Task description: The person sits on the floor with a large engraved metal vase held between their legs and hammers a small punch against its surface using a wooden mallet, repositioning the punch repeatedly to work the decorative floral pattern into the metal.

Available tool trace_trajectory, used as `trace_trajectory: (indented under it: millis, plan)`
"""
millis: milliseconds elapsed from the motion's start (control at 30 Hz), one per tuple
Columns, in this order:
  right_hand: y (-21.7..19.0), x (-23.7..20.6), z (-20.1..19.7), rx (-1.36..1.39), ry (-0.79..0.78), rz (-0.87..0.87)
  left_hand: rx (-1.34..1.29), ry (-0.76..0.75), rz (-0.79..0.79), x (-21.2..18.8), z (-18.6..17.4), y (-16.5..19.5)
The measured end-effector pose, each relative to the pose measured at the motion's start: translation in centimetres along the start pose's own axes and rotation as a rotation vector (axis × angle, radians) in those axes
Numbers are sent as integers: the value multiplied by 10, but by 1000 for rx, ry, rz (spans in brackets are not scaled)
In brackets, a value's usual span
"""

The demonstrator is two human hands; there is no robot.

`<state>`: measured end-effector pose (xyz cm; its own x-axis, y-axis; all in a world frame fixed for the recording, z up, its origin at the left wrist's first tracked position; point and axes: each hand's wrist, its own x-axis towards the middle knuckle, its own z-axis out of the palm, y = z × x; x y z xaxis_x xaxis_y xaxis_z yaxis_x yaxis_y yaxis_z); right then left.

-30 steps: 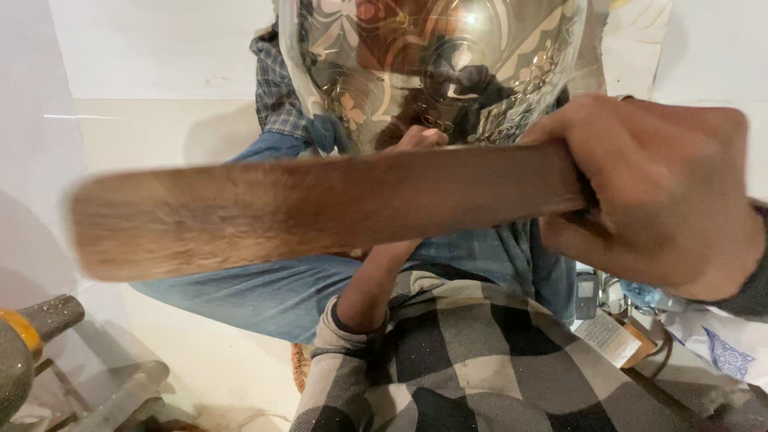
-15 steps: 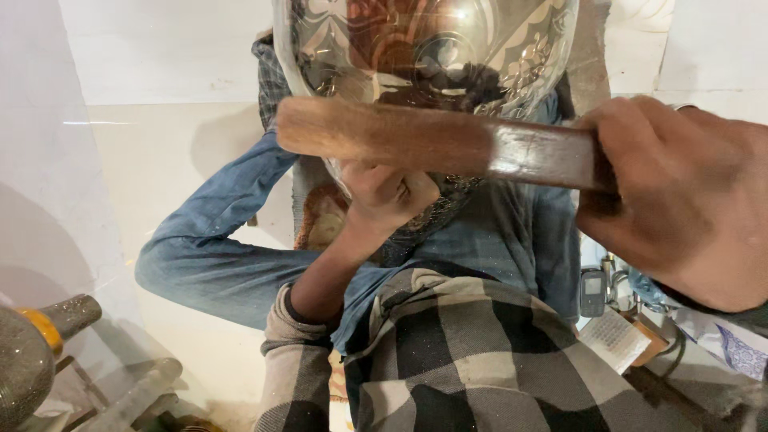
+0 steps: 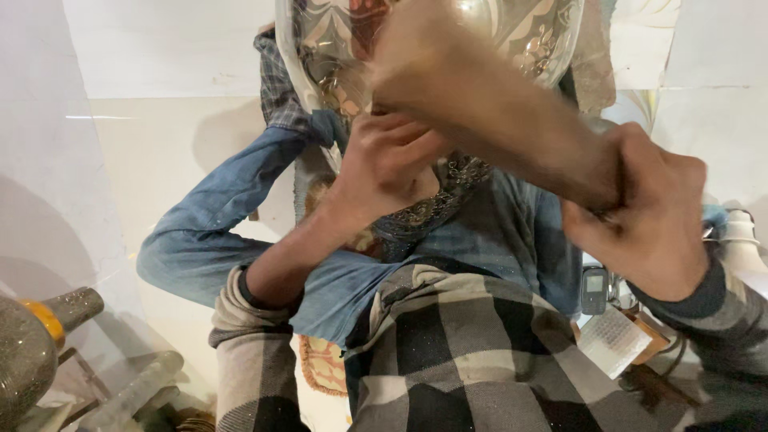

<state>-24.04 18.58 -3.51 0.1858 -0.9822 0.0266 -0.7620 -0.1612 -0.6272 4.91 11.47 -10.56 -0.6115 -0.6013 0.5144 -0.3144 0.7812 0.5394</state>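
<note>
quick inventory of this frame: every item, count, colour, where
Wooden stick: 1, brown, motion-blurred, slanting from top centre down into the right hand.
Engraved metal vessel: 1, silvery with reddish patterning, top centre, at the left hand.
Grinder-like tool: 1, grey with orange band, bottom left.
Small phone: 1, dark, right of the lap.
Paper tag: 1, white, below the phone.
White bottle-like thing: 1, right edge.
Floor: pale tiles.
Jeans: blue, legs folded.
Checked shirt: black and cream, bottom centre.
Left hand: against the vessel's lower part.
Right hand: fist closed on the stick.
</note>
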Motion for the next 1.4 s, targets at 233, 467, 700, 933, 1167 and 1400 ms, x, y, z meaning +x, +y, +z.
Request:
trace_trajectory:
  millis: [233,467,700,933,1167,1400]
  plan:
    - [29,-43,29,121,142,118,-43,-104,95,17,-14,3]
    - [29,-77,74,142,335,230,-63,-266,153,31,-22,-2]
    - [14,-103,143,545,629,312,22,-365,258,46,-19,-6]
    - [51,-135,179,487,487,188,-31,-380,199,58,-17,-9]
    - [40,-133,184,863,392,544,-692,200,-25,17,-19,-7]
    - [40,-100,158,612,339,535,-35,192,-112,-9,13,-3]
